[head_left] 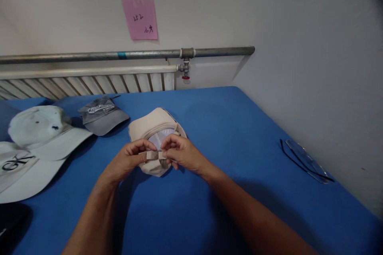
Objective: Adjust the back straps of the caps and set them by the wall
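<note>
A beige baseball cap (154,123) lies upside down on the blue table, its brim pointing away and its light lining showing. Its back strap (153,154) faces me. My left hand (131,157) pinches the strap's left part between thumb and fingers. Close beside it, my right hand (179,151) is closed on the strap's right part. The fingertips of both hands nearly meet at the middle of the strap. The exact state of the fastening there is too small to tell.
On the left lie a grey cap (103,115), a pale cap (44,127), a white cap (26,173) with dark letters and a black item (12,221). Eyeglasses (306,161) rest near the right wall. Behind the blue table (215,115) run a radiator (104,83) and a pipe (89,56).
</note>
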`<state>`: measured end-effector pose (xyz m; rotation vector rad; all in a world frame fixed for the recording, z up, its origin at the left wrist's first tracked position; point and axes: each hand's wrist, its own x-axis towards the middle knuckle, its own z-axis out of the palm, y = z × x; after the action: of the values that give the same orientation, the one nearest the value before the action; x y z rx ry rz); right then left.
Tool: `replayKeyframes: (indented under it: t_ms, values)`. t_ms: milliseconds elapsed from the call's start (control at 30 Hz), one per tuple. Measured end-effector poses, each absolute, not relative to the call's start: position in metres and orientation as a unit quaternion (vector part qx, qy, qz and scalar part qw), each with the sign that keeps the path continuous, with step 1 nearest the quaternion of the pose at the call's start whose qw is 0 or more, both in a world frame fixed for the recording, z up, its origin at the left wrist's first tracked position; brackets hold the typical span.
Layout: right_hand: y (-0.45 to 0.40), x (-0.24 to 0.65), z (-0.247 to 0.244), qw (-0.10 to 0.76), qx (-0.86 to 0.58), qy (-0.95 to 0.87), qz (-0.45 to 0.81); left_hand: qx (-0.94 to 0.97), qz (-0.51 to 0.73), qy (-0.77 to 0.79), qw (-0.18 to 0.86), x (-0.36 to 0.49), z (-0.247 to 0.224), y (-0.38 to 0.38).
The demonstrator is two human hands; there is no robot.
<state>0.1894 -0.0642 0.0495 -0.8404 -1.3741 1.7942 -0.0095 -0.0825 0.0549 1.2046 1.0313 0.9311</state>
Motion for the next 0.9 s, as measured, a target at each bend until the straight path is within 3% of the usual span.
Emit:
replayKeyframes:
  t_ms: [233,500,900]
  values:
    - [-0.068,0.189,0.052,0.348,-0.309,-0.544,0.698,0.521,0.390,0.431,0.625,-0.003,0.056,-0.084]
    - [-0.067,0.195,0.068,0.329,-0.373,-0.614,0.613,0.511,0.417,0.443,0.607,-0.007,0.056,-0.082]
    - [-0.075,0.194,0.076,0.358,-0.342,-0.636,0.592,0.515,0.394,0.420,0.634,-0.004,0.057,-0.085]
